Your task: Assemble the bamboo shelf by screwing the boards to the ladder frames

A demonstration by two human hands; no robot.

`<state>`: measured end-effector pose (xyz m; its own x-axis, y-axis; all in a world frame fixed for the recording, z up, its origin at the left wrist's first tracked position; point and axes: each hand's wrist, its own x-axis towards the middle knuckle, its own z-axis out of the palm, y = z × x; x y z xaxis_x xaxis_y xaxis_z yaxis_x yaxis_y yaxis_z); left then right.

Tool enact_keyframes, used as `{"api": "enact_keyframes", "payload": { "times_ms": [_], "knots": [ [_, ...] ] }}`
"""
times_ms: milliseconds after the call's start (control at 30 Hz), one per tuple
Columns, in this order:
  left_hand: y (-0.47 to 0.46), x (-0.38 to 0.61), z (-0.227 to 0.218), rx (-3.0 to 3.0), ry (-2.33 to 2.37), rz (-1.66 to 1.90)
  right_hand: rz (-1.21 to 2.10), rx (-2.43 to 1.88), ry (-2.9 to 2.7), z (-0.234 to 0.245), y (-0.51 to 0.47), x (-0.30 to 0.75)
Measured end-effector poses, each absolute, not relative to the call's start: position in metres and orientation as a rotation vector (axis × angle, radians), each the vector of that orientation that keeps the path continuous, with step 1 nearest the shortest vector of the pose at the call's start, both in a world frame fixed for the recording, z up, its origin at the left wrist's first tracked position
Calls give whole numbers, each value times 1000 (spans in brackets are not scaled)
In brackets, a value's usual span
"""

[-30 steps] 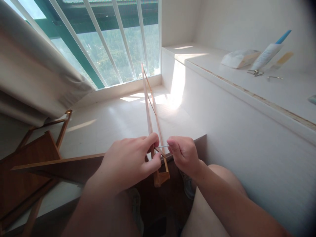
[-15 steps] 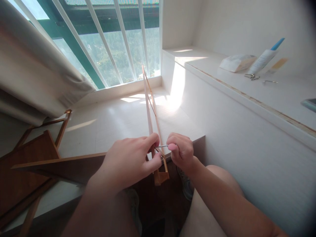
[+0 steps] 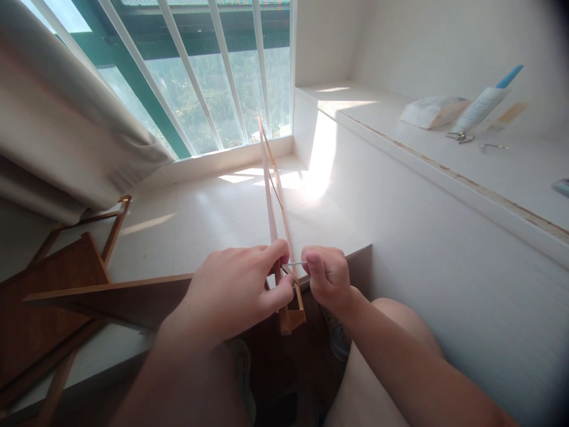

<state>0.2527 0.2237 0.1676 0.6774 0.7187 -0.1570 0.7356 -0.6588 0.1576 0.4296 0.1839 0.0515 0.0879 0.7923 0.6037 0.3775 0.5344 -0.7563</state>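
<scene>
A long, narrow wooden frame (image 3: 271, 218) runs from the window toward me, its near end tilted down over the floor. My left hand (image 3: 235, 279) grips one rail near that end, thumb and fingers on either side. My right hand (image 3: 328, 274) is closed around a thin metal rod (image 3: 294, 263), thumb on top. The rod's far tip reaches the rail beside my left fingertips, and whether it sits in a hole or fastener is hidden. The rod's other end disappears inside my right fist.
On the right ledge (image 3: 400, 145) lie a white tube (image 3: 480, 110) with a blue tip, a clear plastic bag (image 3: 433, 112) and small metal pieces (image 3: 460, 137). Wooden furniture parts (image 3: 53, 279) stand at left, below a curtain (image 3: 66, 118). A barred window (image 3: 213, 83) is ahead.
My right hand has rolled around the rod, so its thumb now points up instead of toward the rail. My left hand keeps its grip. The view has shifted slightly.
</scene>
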Motion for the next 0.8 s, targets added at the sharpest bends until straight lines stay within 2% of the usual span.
{"api": "enact_keyframes", "payload": {
  "times_ms": [367, 667, 800],
  "knots": [
    [225, 254, 168, 2671, 1176, -121, 499, -1225, -1466, 68, 176, 428],
    [224, 254, 168, 2666, 1178, -128, 750, -1322, -1375, 81, 172, 427],
    [225, 255, 170, 2670, 1167, -118, 692, -1314, -1416, 79, 171, 428]
  ]
}}
